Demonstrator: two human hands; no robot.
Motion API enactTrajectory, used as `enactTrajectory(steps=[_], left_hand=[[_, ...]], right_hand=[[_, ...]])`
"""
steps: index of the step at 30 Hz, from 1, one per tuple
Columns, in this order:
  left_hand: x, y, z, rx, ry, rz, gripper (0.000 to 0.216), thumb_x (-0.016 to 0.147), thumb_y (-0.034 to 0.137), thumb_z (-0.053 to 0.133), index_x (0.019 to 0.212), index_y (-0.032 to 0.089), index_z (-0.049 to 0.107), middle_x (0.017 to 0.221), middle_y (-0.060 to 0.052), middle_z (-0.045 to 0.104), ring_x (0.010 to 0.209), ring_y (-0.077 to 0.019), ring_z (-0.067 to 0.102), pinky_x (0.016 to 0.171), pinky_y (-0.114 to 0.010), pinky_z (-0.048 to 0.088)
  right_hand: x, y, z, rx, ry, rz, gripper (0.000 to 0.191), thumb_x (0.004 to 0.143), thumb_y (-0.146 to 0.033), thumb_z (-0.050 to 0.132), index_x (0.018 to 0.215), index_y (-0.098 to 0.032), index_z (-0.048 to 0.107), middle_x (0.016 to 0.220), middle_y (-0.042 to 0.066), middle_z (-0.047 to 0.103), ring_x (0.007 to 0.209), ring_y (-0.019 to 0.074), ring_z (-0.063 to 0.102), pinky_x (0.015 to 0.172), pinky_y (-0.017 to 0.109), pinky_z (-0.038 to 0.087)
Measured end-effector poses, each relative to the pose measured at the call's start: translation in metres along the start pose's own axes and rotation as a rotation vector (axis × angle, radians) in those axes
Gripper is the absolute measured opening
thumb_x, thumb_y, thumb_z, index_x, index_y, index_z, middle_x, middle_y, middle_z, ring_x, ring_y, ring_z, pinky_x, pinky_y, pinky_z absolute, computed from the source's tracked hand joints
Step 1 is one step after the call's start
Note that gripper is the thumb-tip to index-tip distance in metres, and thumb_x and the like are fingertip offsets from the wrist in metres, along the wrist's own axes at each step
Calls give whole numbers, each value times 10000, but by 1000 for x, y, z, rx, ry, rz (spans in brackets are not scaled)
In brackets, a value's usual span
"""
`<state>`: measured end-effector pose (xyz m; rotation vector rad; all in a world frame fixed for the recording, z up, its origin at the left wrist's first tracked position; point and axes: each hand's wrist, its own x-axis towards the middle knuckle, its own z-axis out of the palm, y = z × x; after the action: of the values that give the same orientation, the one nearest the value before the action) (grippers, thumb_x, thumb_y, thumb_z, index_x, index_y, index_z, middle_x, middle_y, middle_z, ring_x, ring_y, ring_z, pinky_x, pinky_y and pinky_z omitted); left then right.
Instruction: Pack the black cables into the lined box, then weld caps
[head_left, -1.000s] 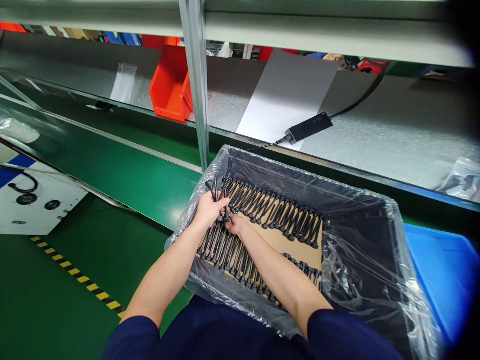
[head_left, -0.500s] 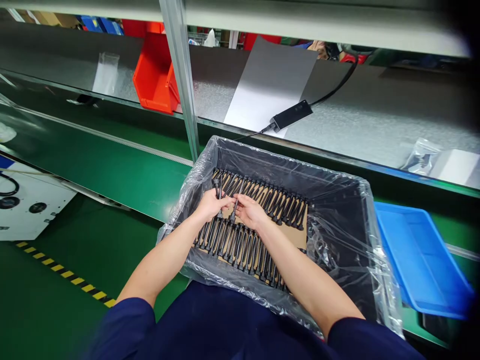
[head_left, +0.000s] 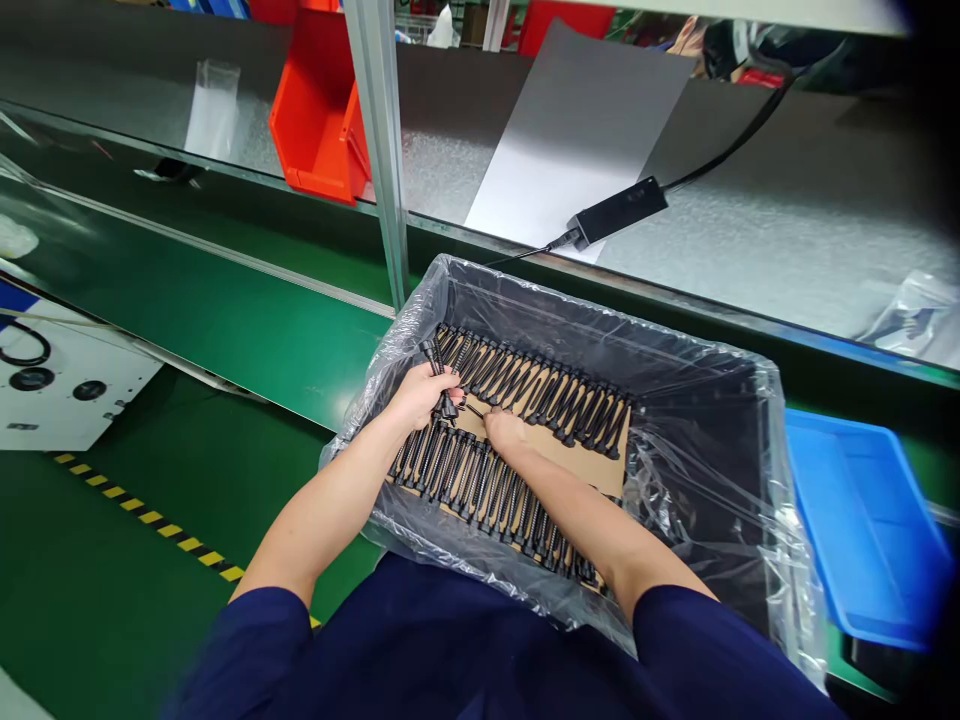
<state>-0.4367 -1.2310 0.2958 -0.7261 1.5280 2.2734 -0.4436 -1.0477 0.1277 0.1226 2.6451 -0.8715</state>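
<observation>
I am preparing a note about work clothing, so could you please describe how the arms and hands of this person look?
Both the left hand and the right hand are bare, without gloves. No watch or wristband shows at either wrist. The dark navy top has short sleeves, plain where visible, leaving the forearms uncovered.

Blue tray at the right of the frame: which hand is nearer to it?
Right. The right hand is within the plastic-lined bin, left of the blue tray; the left hand, holding black cables, is farther left, away from the tray.
</observation>
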Motion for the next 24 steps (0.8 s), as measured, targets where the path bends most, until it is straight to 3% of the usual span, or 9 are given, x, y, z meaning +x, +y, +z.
enactTrajectory(steps=[4, 9, 13, 16, 19, 24], left_hand=[[0, -1, -1, 38, -12, 37, 226, 662, 143, 744, 802, 132, 567, 592, -14, 618, 519, -117, 607, 533, -245, 508], [-1, -6, 0, 67, -86, 51, 225, 665, 177, 760, 733, 129, 551, 583, -29, 634, 511, -111, 595, 534, -245, 501], [-1, -17, 2, 113, -103, 48, 255, 655, 223, 784, 736, 130, 561, 603, -33, 650, 530, -112, 605, 555, -251, 502], [-1, -27, 4, 179, -182, 67, 289, 627, 269, 809, 711, 126, 571, 592, -17, 639, 533, -109, 599, 564, -245, 491], [-2, -36, 9, 188, -236, 71, 299, 632, 322, 803, 699, 124, 590, 586, -8, 626, 522, -101, 574, 571, -245, 482], [0, -29, 13, -75, -16, 166, 246, 750, 351, 702, 779, 125, 609, 741, -52, 669, 671, -117, 611, 676, -262, 498]], right_hand=[[-4, 5, -1, -13, 31, -54, 207, 775, 16, 560, 669, -158, 596, 916, 133, 613, 1055, 233, 553, 906, 333, 433], [-11, -2, -25, 43, 81, -54, 81, 831, -154, 612, 752, -172, 622, 948, 98, 628, 936, 199, 578, 749, 250, 454], [-32, -33, -51, 695, -90, -41, 280, 888, -426, 535, 852, -178, 661, 812, 45, 644, 628, 123, 559, 491, 199, 405], [-55, -63, -61, 1069, -193, -80, 360, 794, -518, 634, 888, -172, 668, 810, 35, 661, 584, 100, 549, 436, 177, 384], [-69, -82, -65, 1185, -164, -14, 328, 698, -458, 758, 771, -158, 650, 672, 11, 633, 573, 93, 552, 420, 145, 367], [-54, -67, -71, 1522, 31, 116, 168, 808, -313, 705, 799, -179, 605, 610, -39, 565, 520, 58, 528, 455, 124, 452]])
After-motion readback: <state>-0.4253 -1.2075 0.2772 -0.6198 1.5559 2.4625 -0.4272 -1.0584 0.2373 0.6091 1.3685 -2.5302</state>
